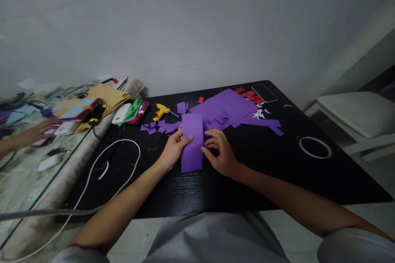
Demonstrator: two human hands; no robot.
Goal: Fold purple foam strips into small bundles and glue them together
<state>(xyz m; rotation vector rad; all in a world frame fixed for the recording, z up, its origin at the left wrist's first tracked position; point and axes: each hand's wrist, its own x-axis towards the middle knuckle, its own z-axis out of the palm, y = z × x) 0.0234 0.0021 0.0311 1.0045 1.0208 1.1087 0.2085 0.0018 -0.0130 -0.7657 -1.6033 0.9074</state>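
Note:
A purple strip of craft sheet (191, 154) is held up over the black table, its long side running away from me. My left hand (173, 148) grips its left edge, thumb flat on the front and fingers behind. At the right edge is my right hand (220, 154), fingers curled and thumb tip touching the strip. Just beyond lie small cut purple pieces (163, 126) and a large purple sheet (225, 104). A dark loop, partly hidden, shows beside my left hand; I cannot make out what it is.
A yellow glue gun (161, 111) lies behind the purple pieces. Red scraps (254, 98), a phone-like dark rectangle (264, 93) and a tape ring (315, 148) are on the right. A white cable (92, 172) loops at left. Another person's hand (40, 129) reaches over the cluttered neighbouring table.

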